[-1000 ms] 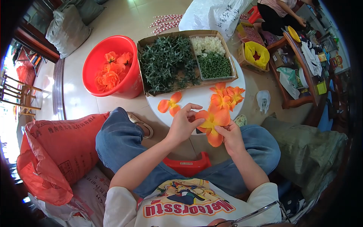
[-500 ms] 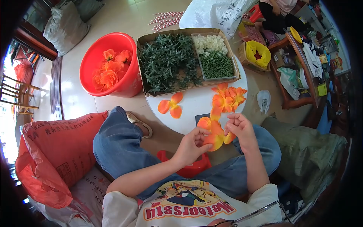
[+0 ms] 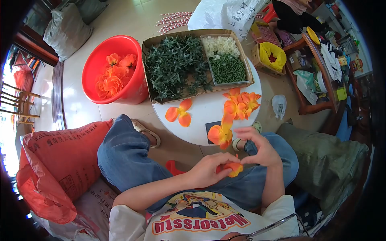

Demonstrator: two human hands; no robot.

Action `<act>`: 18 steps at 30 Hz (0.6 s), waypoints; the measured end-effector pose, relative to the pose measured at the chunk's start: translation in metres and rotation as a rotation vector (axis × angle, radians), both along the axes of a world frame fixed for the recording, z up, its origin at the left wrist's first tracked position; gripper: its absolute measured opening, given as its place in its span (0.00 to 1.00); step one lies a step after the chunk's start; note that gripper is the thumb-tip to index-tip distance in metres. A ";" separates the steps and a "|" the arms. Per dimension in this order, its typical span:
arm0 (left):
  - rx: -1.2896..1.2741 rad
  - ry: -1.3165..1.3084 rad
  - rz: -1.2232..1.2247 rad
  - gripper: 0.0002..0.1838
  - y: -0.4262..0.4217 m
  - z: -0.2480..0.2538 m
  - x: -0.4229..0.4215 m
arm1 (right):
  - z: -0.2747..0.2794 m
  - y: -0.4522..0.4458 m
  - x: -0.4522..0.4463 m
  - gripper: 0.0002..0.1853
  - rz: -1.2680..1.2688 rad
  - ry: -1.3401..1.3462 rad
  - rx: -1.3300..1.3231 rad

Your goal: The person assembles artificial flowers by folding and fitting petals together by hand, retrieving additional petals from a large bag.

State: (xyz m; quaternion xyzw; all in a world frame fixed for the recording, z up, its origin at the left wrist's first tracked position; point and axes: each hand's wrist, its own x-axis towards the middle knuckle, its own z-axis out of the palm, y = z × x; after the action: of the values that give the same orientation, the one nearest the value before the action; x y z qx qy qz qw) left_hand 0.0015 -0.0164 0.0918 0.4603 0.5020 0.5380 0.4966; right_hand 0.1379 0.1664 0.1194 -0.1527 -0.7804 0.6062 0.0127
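Note:
Above my lap, my left hand [image 3: 211, 169] pinches a small orange-yellow petal piece [image 3: 235, 169]. My right hand [image 3: 259, 148] is beside it, thumb touching the piece near my left fingertips and the other fingers spread. An orange-yellow flower [image 3: 220, 135] rests at the table's near edge, partly over a dark square [image 3: 210, 127]. A cluster of orange flowers [image 3: 241, 105] lies behind it on the round white table [image 3: 173, 124]. Farther left on the table is a separate three-petal piece [image 3: 179, 113].
A cardboard box [image 3: 177, 99] holds green leaves and a clear tray [image 3: 226, 83] of white and green parts. A red bucket [image 3: 136, 86] with orange flowers stands left. Sacks flank my legs. A yellow-lined box [image 3: 261, 66] and a seated person are at the right.
The flower has gone from my hands to the table's near edge. Both hands have moved down toward my lap, and a smaller petal piece is now between them.

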 end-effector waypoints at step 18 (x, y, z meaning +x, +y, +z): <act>-0.271 -0.344 0.234 0.17 0.022 -0.022 -0.038 | -0.022 -0.018 -0.004 0.06 -0.351 -0.295 -0.559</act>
State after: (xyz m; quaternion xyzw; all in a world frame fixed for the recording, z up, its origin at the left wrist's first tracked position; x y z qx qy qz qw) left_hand -0.0365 0.0052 0.0698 0.2296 0.5275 0.5902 0.5663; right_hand 0.1343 0.1485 0.0972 -0.3675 -0.5398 0.7563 -0.0384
